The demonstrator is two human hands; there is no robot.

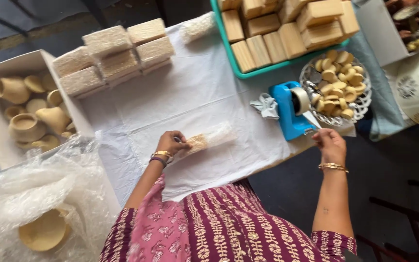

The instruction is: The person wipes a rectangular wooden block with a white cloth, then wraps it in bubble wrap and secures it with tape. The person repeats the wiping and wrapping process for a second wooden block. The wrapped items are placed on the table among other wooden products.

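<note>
A white cloth is covering the table; a teal tray of wooden blocks is sitting at its far edge; a blue tape dispenser is standing near the right hand, whose fingers are pinching at its tape end; the left hand is pressing down a bubble-wrapped block, lying mid-cloth.

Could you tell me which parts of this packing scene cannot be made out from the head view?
- Wrapped item under the left hand: bubble wrap hides its shape.
- Right hand at the blue tape dispenser: fingertips too small to show any tape held.
- Green tray of wooden blocks: cut off by the top edge.
- Box of clay pots: left part cut off by the frame edge.
</note>
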